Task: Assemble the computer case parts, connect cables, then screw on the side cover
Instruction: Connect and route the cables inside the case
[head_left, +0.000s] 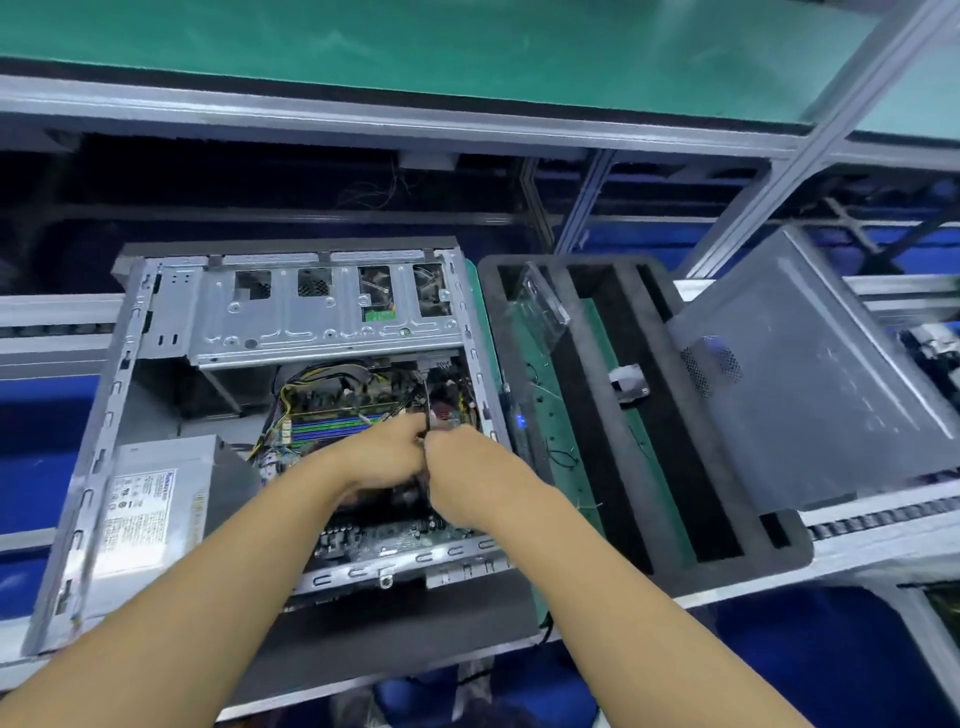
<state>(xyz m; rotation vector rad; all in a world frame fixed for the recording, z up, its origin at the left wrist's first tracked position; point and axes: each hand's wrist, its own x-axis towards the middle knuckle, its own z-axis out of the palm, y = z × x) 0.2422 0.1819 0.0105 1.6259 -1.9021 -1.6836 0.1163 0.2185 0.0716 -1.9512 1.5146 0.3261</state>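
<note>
Grey sheet steel all round: the computer case (111, 415) lies on its side on the bench (883, 540), open face up. The power supply (156, 499) sits in its near left corner and the drive cage (322, 312) runs across the far end.

Both of the person's hands are down inside, over the motherboard (395, 530). The left hand (384, 452) has thumb and fingers curled, pinching a black cable (427, 400) that drops from under the cage. The right hand (467, 462) is curled in tight against the same spot, but I cannot tell what it grips, since its fingertips are hidden.

To my eye the job is at its cabling stage. The main parts look fitted and yellow and black wires run along the board's left edge, but this lead seems not yet plugged in. The side cover (810, 374) leans well apart to the right, beyond a black foam tray (769, 556), so fitting and screwing it on is all to come.
</note>
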